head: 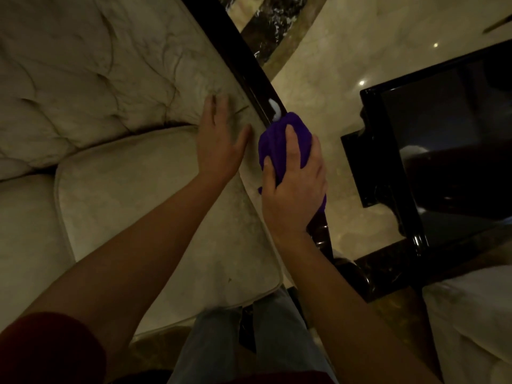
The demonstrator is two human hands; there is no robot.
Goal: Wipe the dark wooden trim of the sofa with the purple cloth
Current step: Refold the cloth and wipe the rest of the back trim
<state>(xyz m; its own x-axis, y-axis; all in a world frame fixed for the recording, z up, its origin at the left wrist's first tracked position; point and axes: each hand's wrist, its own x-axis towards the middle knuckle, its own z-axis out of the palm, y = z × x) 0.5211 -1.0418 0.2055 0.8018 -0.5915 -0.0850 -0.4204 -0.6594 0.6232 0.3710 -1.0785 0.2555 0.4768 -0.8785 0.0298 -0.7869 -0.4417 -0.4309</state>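
Observation:
The sofa's dark wooden trim (243, 70) runs diagonally from the top centre down to a carved end near my knees. My right hand (295, 187) is shut on the bunched purple cloth (279, 139) and presses it onto the trim about halfway along. The cloth covers that stretch of wood. My left hand (221, 139) lies flat with fingers spread on the cream upholstery of the armrest, just left of the cloth, holding nothing.
The cream tufted sofa back (83, 65) and seat cushion (155, 217) fill the left. A glossy black side table (432, 151) stands to the right across a strip of marble floor (332, 79). Another pale cushion (476, 322) sits at the lower right.

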